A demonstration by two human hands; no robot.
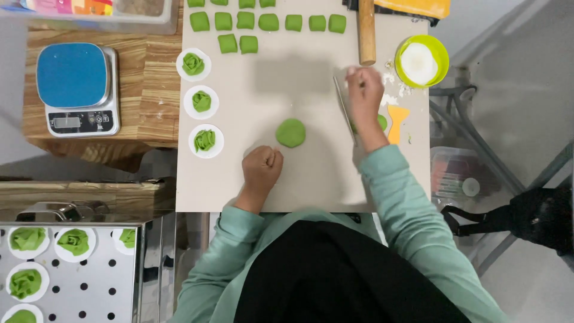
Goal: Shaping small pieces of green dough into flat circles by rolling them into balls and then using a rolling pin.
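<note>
A flattened round of green dough lies in the middle of the beige work mat. Just below and left of it, my left hand rests on the mat as a closed fist with nothing in it. Further right, my right hand grips a thin metal blade that runs down along its left side. A small green dough piece peeks out beside my right wrist.
Green dough squares line the mat's far edge, beside a wooden rolling pin. Three shaped green buns on white paper rounds sit at the mat's left. Also here: a lime flour bowl, an orange scraper, a blue-topped scale, and a perforated steel tray holding buns.
</note>
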